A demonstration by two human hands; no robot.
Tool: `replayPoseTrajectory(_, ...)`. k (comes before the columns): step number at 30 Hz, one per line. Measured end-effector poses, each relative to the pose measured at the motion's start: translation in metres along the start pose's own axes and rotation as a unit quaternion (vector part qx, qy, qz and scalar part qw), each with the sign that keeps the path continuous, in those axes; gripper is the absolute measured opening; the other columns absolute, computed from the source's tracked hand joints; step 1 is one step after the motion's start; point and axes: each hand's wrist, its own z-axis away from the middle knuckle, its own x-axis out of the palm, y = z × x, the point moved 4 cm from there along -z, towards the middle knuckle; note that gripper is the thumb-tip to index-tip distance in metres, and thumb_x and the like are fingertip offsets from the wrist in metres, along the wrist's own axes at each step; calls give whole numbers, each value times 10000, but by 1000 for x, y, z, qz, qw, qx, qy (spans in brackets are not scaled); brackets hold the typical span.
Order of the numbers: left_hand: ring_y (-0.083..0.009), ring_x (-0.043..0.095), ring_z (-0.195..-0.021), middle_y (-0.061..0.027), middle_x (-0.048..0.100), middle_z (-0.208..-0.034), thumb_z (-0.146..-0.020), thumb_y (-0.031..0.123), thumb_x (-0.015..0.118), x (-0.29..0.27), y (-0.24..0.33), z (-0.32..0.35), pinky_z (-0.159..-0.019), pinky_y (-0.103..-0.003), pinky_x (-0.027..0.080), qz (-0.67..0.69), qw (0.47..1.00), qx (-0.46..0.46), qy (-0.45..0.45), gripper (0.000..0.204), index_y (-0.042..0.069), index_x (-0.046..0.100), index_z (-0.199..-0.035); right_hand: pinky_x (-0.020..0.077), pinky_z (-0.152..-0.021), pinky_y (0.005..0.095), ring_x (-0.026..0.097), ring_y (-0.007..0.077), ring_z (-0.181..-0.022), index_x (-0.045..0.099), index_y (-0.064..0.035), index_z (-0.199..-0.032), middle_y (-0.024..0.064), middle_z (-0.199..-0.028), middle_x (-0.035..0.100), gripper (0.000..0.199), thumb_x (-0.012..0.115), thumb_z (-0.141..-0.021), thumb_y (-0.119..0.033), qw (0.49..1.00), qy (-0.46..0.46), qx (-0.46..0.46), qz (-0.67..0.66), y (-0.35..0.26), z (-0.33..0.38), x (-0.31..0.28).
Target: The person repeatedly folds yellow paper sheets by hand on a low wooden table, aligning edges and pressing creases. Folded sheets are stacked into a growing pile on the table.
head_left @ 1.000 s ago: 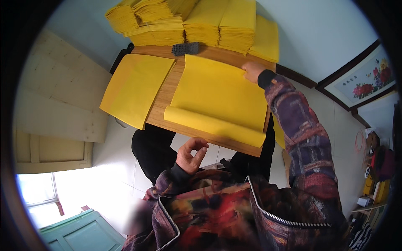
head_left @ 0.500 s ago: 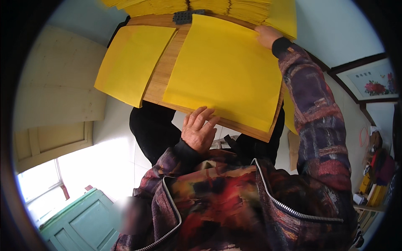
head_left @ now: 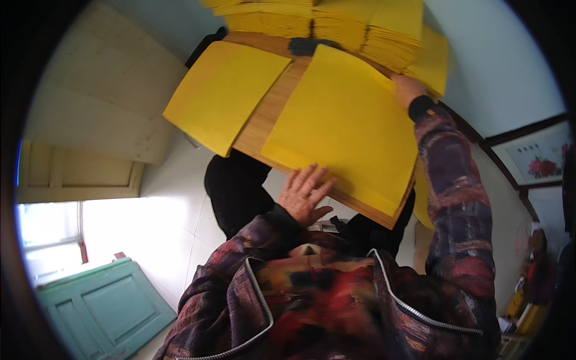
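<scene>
A large yellow paper sheet (head_left: pixel 348 132) lies slanted on the wooden board (head_left: pixel 270 113) in front of me. My left hand (head_left: pixel 306 195) rests at its near edge, palm down with the fingers spread, the fingertips on the paper. At the far right edge, my right hand (head_left: pixel 409 90) has its fingers closed on the sheet's border; some fingertips are hidden. To the left, a second yellow sheet or thin pile (head_left: pixel 225 90) overhangs the board's left side. A dark grey textured pad (head_left: pixel 307 46) sits by the sheet's far left corner.
Tall stacks of folded yellow paper (head_left: pixel 366 30) stand at the board's far edge. More yellow paper (head_left: pixel 423 198) hangs beside its right side. My dark-trousered knees are below the board. A green panelled door (head_left: pixel 114 306) is low left; a framed flower picture (head_left: pixel 540 159) is at right.
The view has shifted, so the board and sheets appear lower and further right. My left hand's fingers are more spread, with the thumb out. My right hand stays at the far right edge.
</scene>
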Motion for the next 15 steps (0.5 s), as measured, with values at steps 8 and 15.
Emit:
replayPoseTrajectory(8,-315,328,-1331,-114,365,-1444,-730,583,647,-13,-52,-32,-1096,-510,209,-71,997,11,-35,739,142,509,-1306,426,-920,433,516,349,-1080,552,-43,-1116,153,-1140,568,367,657,-791,-178,976,209,-15,-62,-41,88,-37)
replayPoseTrajectory(15,-342,356,-1281,-108,417,-1382,-756,621,592,-6,-54,-34,-1060,-500,258,-82,995,45,-26,730,142,499,-1298,390,-976,433,469,343,-1158,560,-35,-1102,138,-1200,514,382,688,-767,-168,958,156,-102,-219,-117,193,16)
